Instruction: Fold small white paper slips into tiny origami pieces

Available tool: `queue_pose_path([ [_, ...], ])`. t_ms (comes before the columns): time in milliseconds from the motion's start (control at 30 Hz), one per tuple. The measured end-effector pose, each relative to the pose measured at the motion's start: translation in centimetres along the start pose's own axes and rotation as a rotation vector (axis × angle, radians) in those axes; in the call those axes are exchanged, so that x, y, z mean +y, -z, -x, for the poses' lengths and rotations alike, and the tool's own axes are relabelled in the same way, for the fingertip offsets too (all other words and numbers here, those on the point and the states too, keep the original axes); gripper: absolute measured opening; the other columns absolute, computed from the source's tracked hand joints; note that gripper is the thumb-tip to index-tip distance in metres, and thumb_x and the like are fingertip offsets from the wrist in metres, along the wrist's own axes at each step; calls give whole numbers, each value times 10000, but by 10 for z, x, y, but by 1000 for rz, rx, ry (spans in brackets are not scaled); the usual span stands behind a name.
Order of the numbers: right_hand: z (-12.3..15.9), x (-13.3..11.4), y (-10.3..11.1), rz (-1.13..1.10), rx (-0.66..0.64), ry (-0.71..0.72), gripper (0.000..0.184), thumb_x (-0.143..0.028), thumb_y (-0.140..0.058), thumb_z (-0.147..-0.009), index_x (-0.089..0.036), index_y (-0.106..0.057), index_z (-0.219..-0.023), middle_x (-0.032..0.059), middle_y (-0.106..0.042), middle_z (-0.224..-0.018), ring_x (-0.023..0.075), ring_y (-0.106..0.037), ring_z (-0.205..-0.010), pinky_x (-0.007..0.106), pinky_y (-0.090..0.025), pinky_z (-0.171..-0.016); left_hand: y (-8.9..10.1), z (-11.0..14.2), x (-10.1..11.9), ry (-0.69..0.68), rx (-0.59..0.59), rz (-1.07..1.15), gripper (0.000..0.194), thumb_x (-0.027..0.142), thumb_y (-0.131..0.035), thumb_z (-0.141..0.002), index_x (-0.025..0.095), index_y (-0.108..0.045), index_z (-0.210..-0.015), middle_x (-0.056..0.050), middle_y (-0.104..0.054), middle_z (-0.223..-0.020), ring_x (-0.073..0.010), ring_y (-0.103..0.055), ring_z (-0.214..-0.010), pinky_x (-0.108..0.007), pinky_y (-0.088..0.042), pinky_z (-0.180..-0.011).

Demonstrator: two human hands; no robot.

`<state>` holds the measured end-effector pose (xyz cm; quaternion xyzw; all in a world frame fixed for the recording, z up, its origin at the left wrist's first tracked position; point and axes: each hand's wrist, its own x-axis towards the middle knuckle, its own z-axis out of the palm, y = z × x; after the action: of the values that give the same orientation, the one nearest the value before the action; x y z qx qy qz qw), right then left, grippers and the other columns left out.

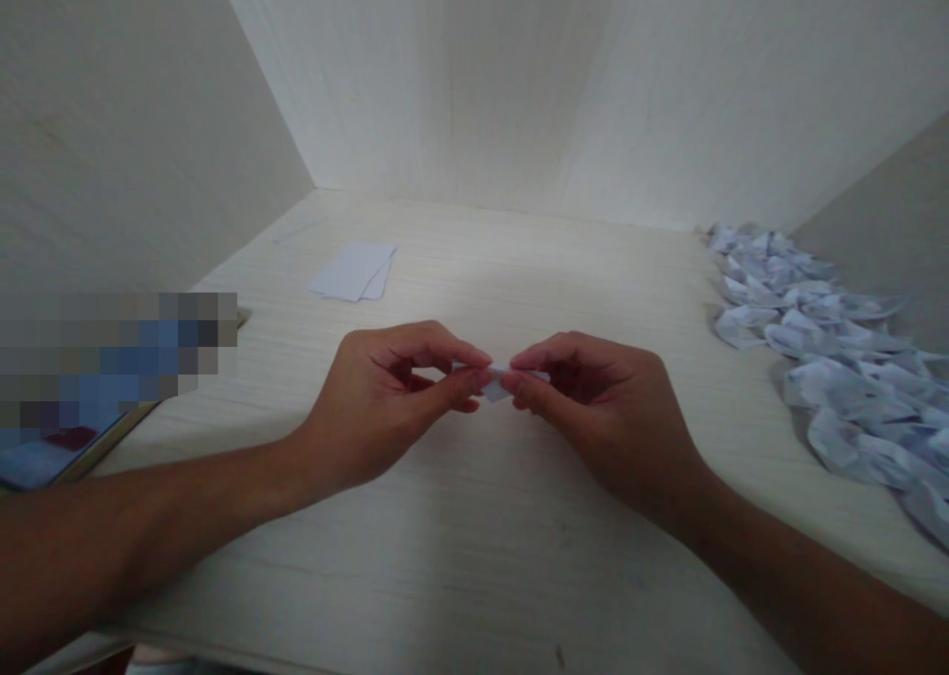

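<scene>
A small folded piece of white paper [495, 388] is held between my hands, above the middle of the pale wooden table. My left hand [400, 388] pinches its left end between thumb and fingers. On the other end, my right hand [593, 393] has the same kind of pinch. Fingertips of both hands nearly meet and cover most of the paper, so its full shape is hidden. Beyond my left hand lie a few flat white paper sheets [348, 272], overlapping each other.
Along the right side lies a heap of many folded white paper pieces [830, 359]. A partly pixelated flat object with a blue surface [44, 458] rests at the left edge. Pale panels [519, 92] enclose the table [481, 556] at the back and both sides.
</scene>
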<state>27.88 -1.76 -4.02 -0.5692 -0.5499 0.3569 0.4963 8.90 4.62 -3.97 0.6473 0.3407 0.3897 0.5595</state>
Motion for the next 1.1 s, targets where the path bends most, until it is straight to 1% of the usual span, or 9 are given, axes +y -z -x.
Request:
queue_pose_path([
  [100, -1, 0, 0, 18, -19, -2, 133, -337, -839, -820, -214, -817, -866, 23, -778, -735, 155, -649, -611, 292, -493, -553, 1, 1, 1, 17, -4, 19, 85, 184, -877, -753, 187, -817, -813, 12, -770, -746, -140, -757, -647, -233, -686, -651],
  [233, -2, 0, 0, 21, -123, -54, 150, -357, -791, -870, -216, -824, -910, 41, -812, -829, 179, -696, -694, 313, -526, -624, 2, 2, 0, 57, -2, 32, 165, 175, -922, -693, 204, -821, -819, 21, -776, -739, -148, -766, -619, -208, -668, -611],
  [333, -2, 1, 0, 1, -166, -49, 175, -379, -761, -898, -214, -817, -911, 46, -815, -853, 191, -712, -739, 319, -529, -653, 2, 1, -2, 63, 5, 32, 179, 207, -933, -685, 209, -826, -828, 16, -768, -716, -161, -768, -608, -218, -664, -595],
  [500, -1, 2, 1, 55, -151, 5, 187, -385, -745, -915, -210, -800, -879, 31, -791, -797, 169, -670, -687, 294, -492, -610, 1, 0, -2, 73, 8, 0, 188, 265, -926, -694, 208, -817, -836, -9, -796, -743, -192, -777, -622, -263, -675, -604],
  [633, -2, 0, 2, 123, -118, 49, 171, -360, -743, -921, -211, -790, -850, 14, -771, -757, 147, -634, -639, 275, -465, -575, 1, 0, -1, 71, 12, 20, 166, 254, -909, -708, 197, -809, -827, -2, -784, -704, -187, -775, -610, -261, -674, -602],
  [767, -2, 0, 3, 190, -95, 85, 157, -348, -733, -929, -219, -784, -854, 9, -773, -766, 152, -648, -656, 278, -472, -586, 0, -1, -2, 85, -1, 82, 160, 285, -909, -723, 188, -811, -805, -8, -795, -728, -175, -778, -660, -271, -686, -654],
  [867, -2, 0, 3, 246, -88, 123, 147, -339, -730, -934, -227, -779, -851, 10, -776, -783, 163, -671, -689, 287, -488, -616, 0, -2, -3, 111, -11, 99, 173, 307, -908, -728, 189, -817, -815, -17, -806, -755, -182, -784, -684, -292, -693, -677],
  [967, -2, 0, 4, 279, -85, 146, 141, -327, -728, -936, -229, -778, -847, 14, -779, -796, 170, -689, -714, 293, -502, -641, 1, -3, -3, 131, -6, 97, 200, 302, -919, -715, 179, -818, -835, -29, -814, -770, -196, -791, -681, -305, -696, -686],
  [1100, -2, 0, 4, 294, -89, 149, 143, -322, -726, -938, -219, -783, -857, 15, -780, -799, 164, -693, -712, 284, -503, -639, 1, -4, -2, 146, -6, 108, 199, 275, -934, -696, 177, -808, -815, -26, -814, -754, -195, -795, -676, -288, -687, -685],
])
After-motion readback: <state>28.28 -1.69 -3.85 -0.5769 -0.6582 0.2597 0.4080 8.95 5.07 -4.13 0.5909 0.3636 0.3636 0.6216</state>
